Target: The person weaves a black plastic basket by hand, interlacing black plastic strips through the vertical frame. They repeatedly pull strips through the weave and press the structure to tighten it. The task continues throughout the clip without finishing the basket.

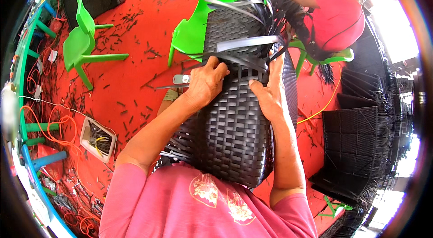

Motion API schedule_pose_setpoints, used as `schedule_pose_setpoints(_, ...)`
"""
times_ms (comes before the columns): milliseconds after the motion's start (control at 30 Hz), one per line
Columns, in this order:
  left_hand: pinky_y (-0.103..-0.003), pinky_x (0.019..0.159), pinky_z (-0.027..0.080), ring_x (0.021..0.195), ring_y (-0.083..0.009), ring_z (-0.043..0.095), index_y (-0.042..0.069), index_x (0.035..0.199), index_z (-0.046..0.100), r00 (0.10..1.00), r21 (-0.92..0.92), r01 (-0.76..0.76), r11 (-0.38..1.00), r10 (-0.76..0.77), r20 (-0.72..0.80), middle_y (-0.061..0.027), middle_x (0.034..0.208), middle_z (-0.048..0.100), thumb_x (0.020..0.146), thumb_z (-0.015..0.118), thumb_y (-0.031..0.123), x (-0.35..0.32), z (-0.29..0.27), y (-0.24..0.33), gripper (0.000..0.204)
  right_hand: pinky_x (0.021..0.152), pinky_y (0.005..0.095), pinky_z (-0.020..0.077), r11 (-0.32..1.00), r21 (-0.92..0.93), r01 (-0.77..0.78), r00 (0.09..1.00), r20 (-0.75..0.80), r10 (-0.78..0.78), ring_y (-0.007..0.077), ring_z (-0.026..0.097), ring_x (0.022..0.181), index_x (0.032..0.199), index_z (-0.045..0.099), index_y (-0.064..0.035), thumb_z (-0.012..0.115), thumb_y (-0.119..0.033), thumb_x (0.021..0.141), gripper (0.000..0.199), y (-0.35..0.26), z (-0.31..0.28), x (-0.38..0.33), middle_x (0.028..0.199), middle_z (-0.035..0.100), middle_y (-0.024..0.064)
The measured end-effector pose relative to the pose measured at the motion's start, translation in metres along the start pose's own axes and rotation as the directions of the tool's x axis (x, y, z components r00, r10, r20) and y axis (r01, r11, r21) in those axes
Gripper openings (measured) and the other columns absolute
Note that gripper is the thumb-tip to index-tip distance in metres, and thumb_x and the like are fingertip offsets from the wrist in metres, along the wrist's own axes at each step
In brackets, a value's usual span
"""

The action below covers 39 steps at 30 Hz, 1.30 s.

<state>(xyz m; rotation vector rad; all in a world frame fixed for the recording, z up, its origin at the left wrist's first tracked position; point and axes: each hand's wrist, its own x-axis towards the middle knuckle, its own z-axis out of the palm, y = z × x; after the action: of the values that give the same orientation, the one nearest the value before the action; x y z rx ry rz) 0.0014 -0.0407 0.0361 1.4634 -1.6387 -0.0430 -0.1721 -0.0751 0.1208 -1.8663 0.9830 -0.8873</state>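
1. My left hand point(206, 82) is curled closed on the upper left of the black woven piece point(239, 134); I can't tell whether a strand is pinched in it.
2. My right hand point(272, 96) is half open, thumb spread from the fingers and laid on the weave near its right edge. Strips cover the fingertips, so I can't tell if they grip one.
3. I judge this to be weaving: I'd keep each strip flat and untwisted, hold over-and-under order, and snug each row evenly without crushing the one below.
4. The woven piece lies between my forearms, its finished rows below my hands, its loose strips point(246, 8) fanning beyond them.
5. A pale strip point(248, 43) crosses just beyond both hands; a grey-handled tool point(181, 79) shows just left of my left hand.
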Motion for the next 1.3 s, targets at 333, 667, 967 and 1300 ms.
schedule_pose_setpoints(333, -0.041, 0.051, 0.047, 0.061, -0.0308, 0.059, 0.006, 0.08, 0.056, 0.985, -0.16, 0.059, 0.985, -0.084, -0.153, -0.0086, 0.078, 0.056, 0.079, 0.071, 0.011, -0.007, -0.011, 0.01, 0.016, 0.111, 0.0407, 0.0249, 0.991, 0.057, -0.119, 0.983, -0.13, 0.126, 0.0348, 0.031, 0.136, 0.148, 0.008, -0.0007, 0.066, -0.009, 0.077, 0.092, -0.011, -0.003, -0.012, 0.145, 0.031, 0.0293)
schedule_pose_setpoints(667, -0.038, 0.055, 0.049, 0.068, -0.03, 0.061, 0.007, 0.09, 0.058, 0.991, -0.064, -0.125, 0.99, 0.122, -0.054, -0.0083, 0.096, 0.057, 0.072, 0.076, 0.012, 0.017, -0.026, 0.031, 0.026, 0.097, 0.0337, 0.042, 0.998, 0.06, -0.026, 0.968, -0.248, 0.04, 0.0206, 0.056, 0.111, 0.118, 0.059, -0.0002, 0.064, -0.009, 0.085, 0.035, 0.001, -0.027, -0.053, 0.118, 0.062, 0.0133)
schedule_pose_setpoints(967, -0.049, 0.058, 0.046, 0.072, -0.0388, 0.061, 0.004, 0.097, 0.044, 0.967, 0.153, -0.046, 0.987, 0.006, 0.256, -0.0177, 0.083, 0.061, 0.077, 0.058, 0.001, 0.004, -0.053, 0.023, 0.025, 0.069, 0.0278, 0.0504, 0.962, -0.263, 0.079, 0.972, -0.193, -0.133, 0.0176, 0.066, 0.079, 0.094, 0.066, -0.0009, 0.062, -0.001, 0.084, 0.011, -0.049, -0.031, -0.047, 0.089, 0.068, 0.0094)
schedule_pose_setpoints(1300, -0.04, 0.066, 0.052, 0.079, -0.0364, 0.064, 0.004, 0.104, 0.054, 0.969, -0.07, 0.099, 0.993, -0.081, 0.233, -0.0198, 0.084, 0.063, 0.077, 0.062, -0.004, -0.049, -0.124, 0.041, 0.03, 0.065, 0.0405, 0.0537, 0.747, -0.508, 0.429, 0.869, 0.457, -0.189, 0.0335, 0.064, 0.08, 0.114, 0.06, -0.0043, 0.06, -0.012, 0.087, 0.028, -0.071, 0.026, -0.028, 0.111, 0.06, 0.0138)
